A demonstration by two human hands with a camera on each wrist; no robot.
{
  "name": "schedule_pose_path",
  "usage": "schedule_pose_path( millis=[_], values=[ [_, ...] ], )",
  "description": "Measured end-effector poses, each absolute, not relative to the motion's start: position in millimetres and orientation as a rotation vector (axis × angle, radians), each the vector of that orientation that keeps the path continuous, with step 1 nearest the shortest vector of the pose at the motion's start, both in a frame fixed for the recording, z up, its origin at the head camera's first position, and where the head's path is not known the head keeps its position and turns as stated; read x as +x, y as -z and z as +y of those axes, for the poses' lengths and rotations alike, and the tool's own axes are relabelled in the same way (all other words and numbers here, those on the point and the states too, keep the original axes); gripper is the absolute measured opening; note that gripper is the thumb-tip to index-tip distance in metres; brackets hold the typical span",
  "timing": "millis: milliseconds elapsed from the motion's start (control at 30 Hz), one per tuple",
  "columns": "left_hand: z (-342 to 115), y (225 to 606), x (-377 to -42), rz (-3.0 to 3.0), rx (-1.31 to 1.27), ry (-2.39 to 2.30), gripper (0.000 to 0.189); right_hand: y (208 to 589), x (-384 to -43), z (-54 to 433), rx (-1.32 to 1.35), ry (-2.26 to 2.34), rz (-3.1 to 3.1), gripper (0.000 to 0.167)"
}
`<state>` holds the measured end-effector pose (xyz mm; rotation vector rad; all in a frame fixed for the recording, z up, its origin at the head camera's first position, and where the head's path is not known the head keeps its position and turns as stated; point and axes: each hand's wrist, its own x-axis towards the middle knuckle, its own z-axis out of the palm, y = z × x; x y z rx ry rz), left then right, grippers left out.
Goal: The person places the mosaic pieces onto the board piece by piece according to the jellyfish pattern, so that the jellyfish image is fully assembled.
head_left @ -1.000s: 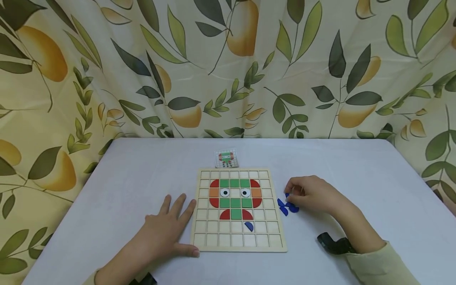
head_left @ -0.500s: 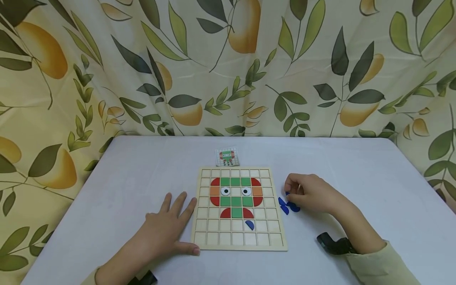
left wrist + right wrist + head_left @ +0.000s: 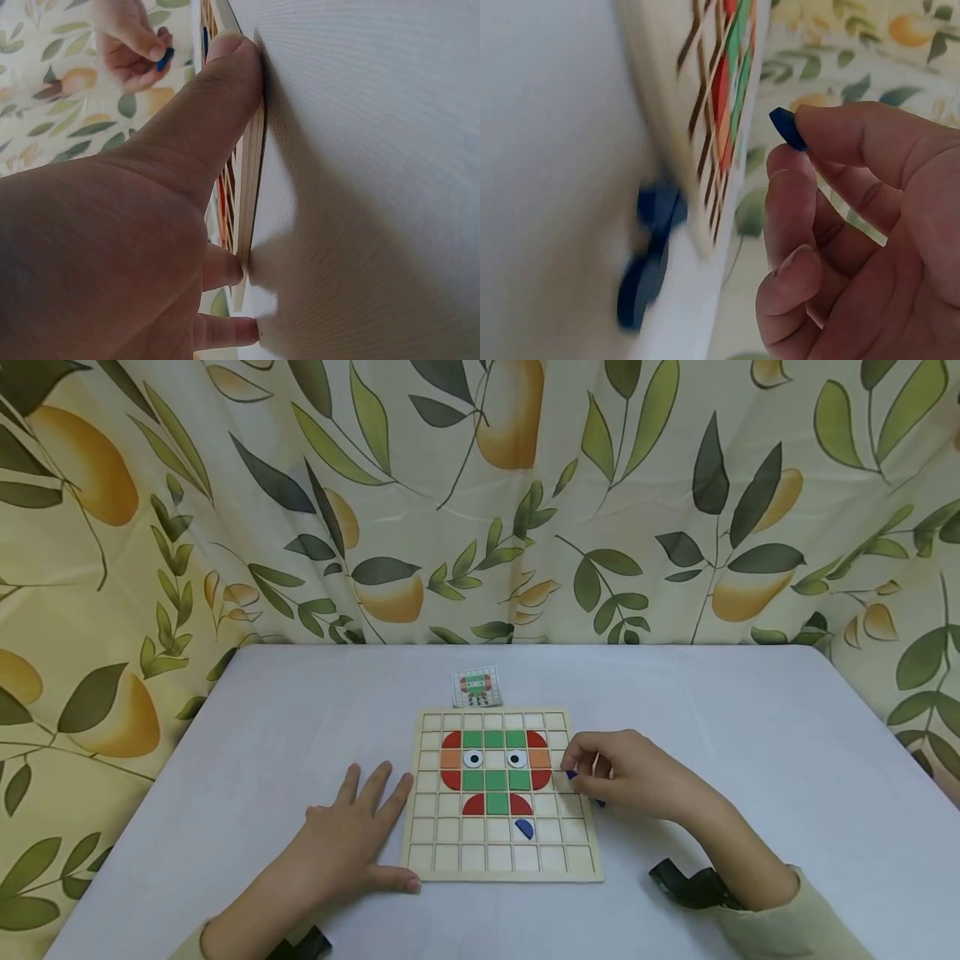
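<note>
My left hand [image 3: 341, 839] lies with fingers spread at the left edge of a wooden grid board [image 3: 437, 857]; its thumb presses the near corner. Between thumb and index finger, my right hand [image 3: 637, 772] pinches a small blue piece [image 3: 787, 128], held over the board's right edge. Red, green and orange pieces with two eye discs form a face-like figure on the grid. Below that figure, a blue half-round piece [image 3: 524, 829] lies askew on the squares. More blue pieces [image 3: 641, 281] rest on the table beside the board, mostly hidden under the right hand in the head view.
A small picture card [image 3: 476, 687] showing a similar figure lies just behind the board. The table has a white cloth [image 3: 300, 710], and a leaf-and-fruit patterned curtain [image 3: 480, 552] hangs behind it. Black devices are strapped at both wrists.
My right hand has lifted from the pile of blue pieces and moved left to the board's edge, carrying one blue piece. The left hand has stayed in place.
</note>
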<state>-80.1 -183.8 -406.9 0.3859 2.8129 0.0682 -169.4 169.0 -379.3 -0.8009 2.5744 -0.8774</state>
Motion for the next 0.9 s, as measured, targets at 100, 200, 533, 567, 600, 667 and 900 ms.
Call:
schedule_pose_path(
  millis=[100, 200, 533, 567, 600, 667, 900],
  values=[
    [-184, 406, -80, 2.819, 0.392, -0.07, 0.121, 379, -163, 158, -0.845, 0.877, 2.534, 0.011],
    [-184, 406, -80, 2.822, 0.398, -0.071, 0.121, 379, -155, 147, -0.879, 0.85, 2.501, 0.01],
    [-186, 407, -80, 2.828, 0.403, -0.069, 0.122, 382, -140, 129, -0.942, 0.81, 2.455, 0.011],
    [-186, 407, -80, 2.826, 0.402, -0.076, 0.122, 383, -139, 128, -0.942, 0.799, 2.455, 0.011],
    [-186, 407, -80, 2.824, 0.399, -0.082, 0.122, 383, -138, 127, -0.944, 0.794, 2.447, 0.011],
    [-186, 407, -80, 2.822, 0.396, -0.087, 0.122, 384, -136, 126, -0.946, 0.779, 2.436, 0.011],
    [-183, 407, -81, 2.815, 0.391, -0.065, 0.122, 387, -131, 122, -0.946, 0.748, 2.423, 0.011]
  ],
)
